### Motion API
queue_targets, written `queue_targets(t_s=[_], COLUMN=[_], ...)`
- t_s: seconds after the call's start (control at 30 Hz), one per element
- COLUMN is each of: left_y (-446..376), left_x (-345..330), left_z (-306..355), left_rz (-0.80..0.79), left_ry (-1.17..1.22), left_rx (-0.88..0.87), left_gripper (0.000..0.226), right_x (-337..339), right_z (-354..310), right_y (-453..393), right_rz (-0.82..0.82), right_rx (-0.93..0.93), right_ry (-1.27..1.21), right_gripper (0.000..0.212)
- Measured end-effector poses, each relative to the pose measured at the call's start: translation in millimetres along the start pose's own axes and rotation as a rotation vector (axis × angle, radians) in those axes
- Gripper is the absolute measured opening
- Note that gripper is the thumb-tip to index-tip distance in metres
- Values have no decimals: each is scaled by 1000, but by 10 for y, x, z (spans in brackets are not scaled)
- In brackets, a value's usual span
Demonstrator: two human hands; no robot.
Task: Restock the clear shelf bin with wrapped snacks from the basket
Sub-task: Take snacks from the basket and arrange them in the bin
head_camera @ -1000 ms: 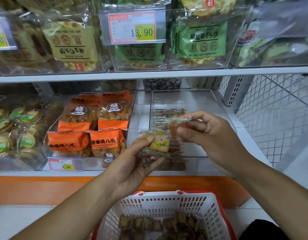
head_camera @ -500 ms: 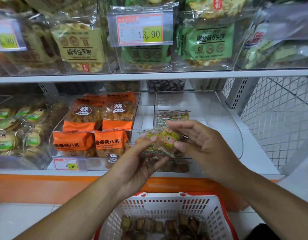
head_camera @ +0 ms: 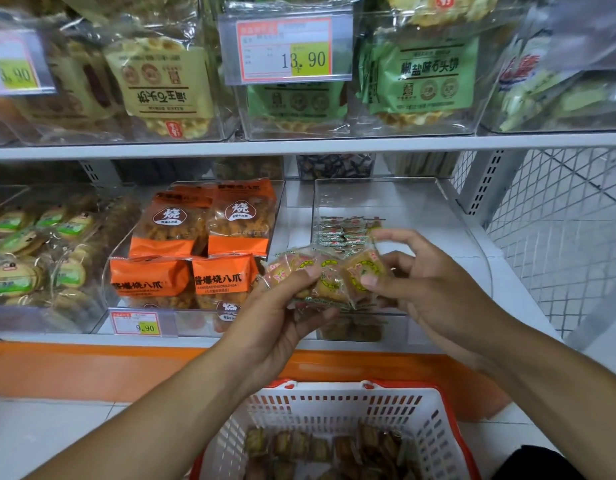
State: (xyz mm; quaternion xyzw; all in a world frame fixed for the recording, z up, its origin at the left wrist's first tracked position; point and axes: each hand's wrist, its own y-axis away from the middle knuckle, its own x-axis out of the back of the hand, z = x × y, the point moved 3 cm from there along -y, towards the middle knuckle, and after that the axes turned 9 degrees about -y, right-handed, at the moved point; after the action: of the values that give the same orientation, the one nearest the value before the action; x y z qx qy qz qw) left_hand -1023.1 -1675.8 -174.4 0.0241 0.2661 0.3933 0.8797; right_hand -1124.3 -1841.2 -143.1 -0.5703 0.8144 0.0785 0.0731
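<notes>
My left hand (head_camera: 278,313) holds a fanned bunch of wrapped snacks (head_camera: 325,277), small brown cakes in clear wrappers with green and red print. My right hand (head_camera: 420,289) pinches the rightmost snack of that bunch (head_camera: 363,268) between thumb and fingers. Both hands hover in front of the clear shelf bin (head_camera: 438,209) on the lower shelf. A row of the same snacks (head_camera: 344,230) lies inside the bin, partly hidden by my hands. The white basket with a red rim (head_camera: 334,407) stands below and holds several more wrapped snacks (head_camera: 320,448).
Left of the clear bin sits another bin of orange snack bags (head_camera: 195,251), with a 9.90 price tag (head_camera: 136,322) on its front. The upper shelf (head_camera: 299,145) carries bins of yellow and green packs. A white wire mesh panel (head_camera: 559,237) closes off the right side.
My right hand left a snack in the bin, came back to the bunch in my left hand, and now pinches another one. The bunch has fanned out wider.
</notes>
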Motion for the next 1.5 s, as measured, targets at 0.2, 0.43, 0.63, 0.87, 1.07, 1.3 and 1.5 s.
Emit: queue_targets(t_s=[0.2, 0.43, 0.63, 0.87, 1.07, 1.3, 1.5], left_y=[0, 0, -12, -41, -84, -134, -214], left_x=[-24, -42, -25, 12, 62, 44, 128], left_z=[-21, -15, -29, -20, -1, 78, 196], left_rz=[17, -23, 1, 31, 64, 101, 191], left_ry=[3, -62, -75, -12, -35, -35, -62], left_rx=[-50, -149, -100, -159, -237, -341, -369], left_gripper=[59, 45, 41, 49, 52, 50, 35], right_x=[-56, -303, -383, -416, -413, -411, -139], right_z=[30, 249, 291, 251, 234, 251, 137], right_y=[12, 136, 172, 151, 112, 102, -92], right_rz=[104, 163, 243, 157, 62, -47, -21], right_rx=[-52, -198, -366, -397, -419, -457, -335], right_ry=[-255, -210, -445, -625, -649, -612, -456], right_gripper=[39, 26, 32, 33, 35, 35, 51])
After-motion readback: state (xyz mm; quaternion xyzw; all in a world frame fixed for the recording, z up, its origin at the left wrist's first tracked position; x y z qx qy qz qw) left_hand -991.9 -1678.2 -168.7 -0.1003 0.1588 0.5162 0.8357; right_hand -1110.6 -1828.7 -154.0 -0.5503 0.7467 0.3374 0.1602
